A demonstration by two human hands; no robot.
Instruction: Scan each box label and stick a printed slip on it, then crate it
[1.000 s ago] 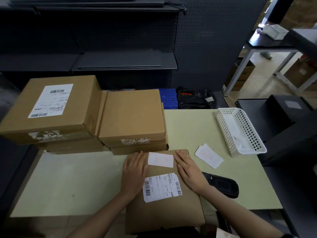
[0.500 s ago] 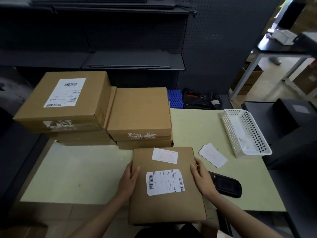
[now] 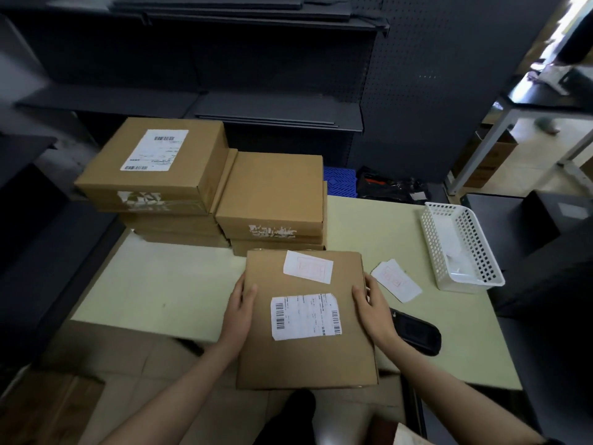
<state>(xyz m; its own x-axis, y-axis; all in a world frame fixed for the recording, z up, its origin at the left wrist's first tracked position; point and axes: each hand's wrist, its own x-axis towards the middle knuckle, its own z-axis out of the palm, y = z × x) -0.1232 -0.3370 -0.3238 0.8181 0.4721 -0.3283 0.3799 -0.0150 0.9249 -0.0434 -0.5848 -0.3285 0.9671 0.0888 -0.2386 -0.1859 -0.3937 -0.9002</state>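
A flat brown cardboard box is held over the near edge of the pale green table. On its lid are a white barcode label and a printed slip with red print. My left hand grips the box's left edge, thumb on top. Along the right edge my right hand grips the same box. A black handheld scanner lies on the table just right of my right wrist. Another slip lies loose beside the box.
Two stacks of brown boxes stand at the table's back left; the tallest has a barcode label. A white perforated basket sits at the right edge. A blue crate shows behind the table, under dark shelving. A dark cabinet stands on the right.
Both hands slid from the top of the box to its side edges and took hold. The box has come toward me, past the table's near edge.
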